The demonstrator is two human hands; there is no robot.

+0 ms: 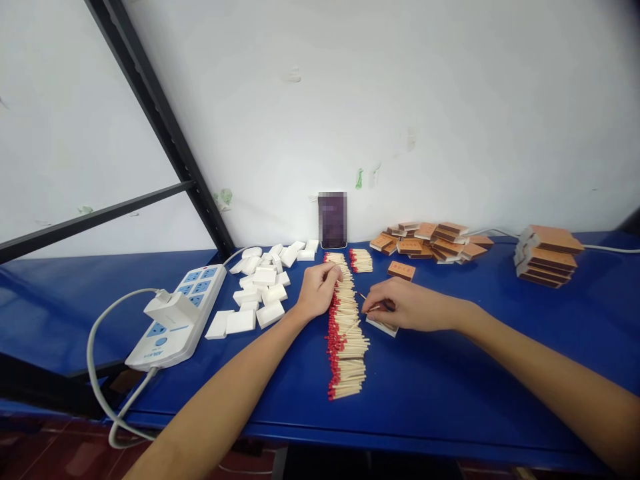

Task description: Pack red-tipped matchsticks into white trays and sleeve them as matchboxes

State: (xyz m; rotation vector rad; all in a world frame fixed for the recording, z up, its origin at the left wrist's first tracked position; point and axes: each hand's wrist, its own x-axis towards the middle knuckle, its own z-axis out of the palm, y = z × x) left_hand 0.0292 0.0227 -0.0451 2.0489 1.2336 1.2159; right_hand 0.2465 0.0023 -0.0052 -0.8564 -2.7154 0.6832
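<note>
A long row of red-headed matches point(350, 333) lies down the middle of the blue table, heads to the left. My left hand point(319, 291) rests against the row's upper left side, its fingers curled in; whatever they hold is hidden. To the right of the row, my right hand point(397, 304) is closed above a white matchbox tray point(384, 327) that it partly covers. One match point(362, 296) pokes out at its fingertips. Just behind that hand lies an orange matchbox point(401, 270). A small separate bunch of matches point(361, 261) sits beyond the hands.
White matchbox trays point(241, 322) are scattered on the left, beside a power strip point(187, 320) with a looping cable. A heap of orange matchboxes point(434, 241) and a stack of matchboxes point(547, 257) stand at right. A phone point(333, 220) leans on the wall.
</note>
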